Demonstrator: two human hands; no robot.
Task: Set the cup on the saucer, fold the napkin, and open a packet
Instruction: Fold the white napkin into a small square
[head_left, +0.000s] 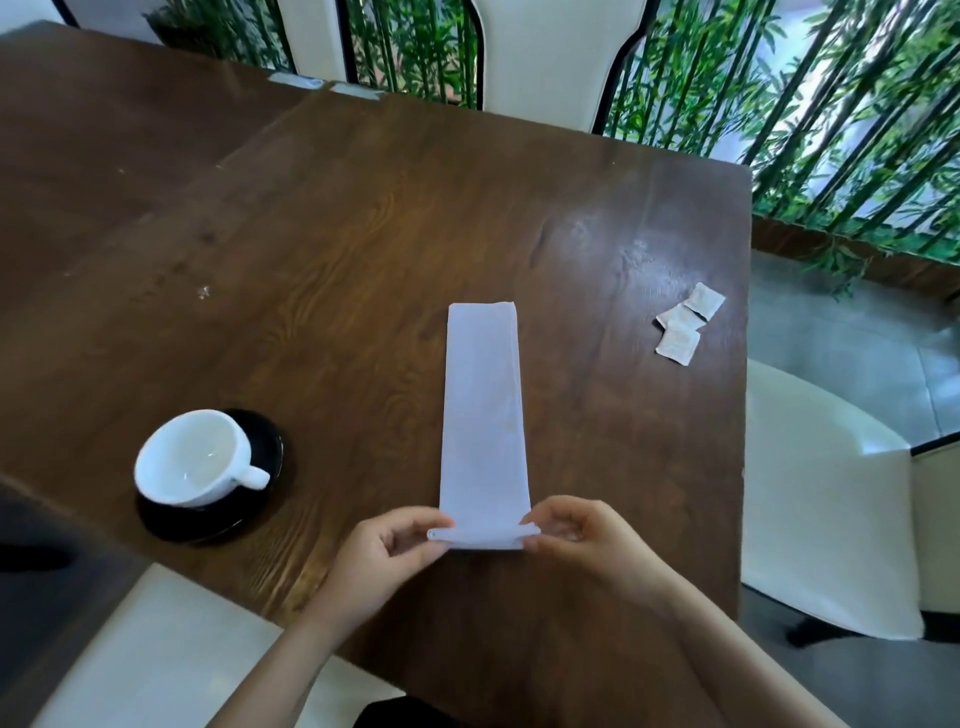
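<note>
white napkin (483, 415) in a long strip on the wooden table (337, 249), left hand (387, 553) and right hand (587, 540) each pinching a near-end corner, cup (195, 457) on saucer (208, 519) at left, packets (685, 325) far right

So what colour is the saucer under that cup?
The saucer is glossy black, and the cup on it is white. The head view shows it best.
</note>
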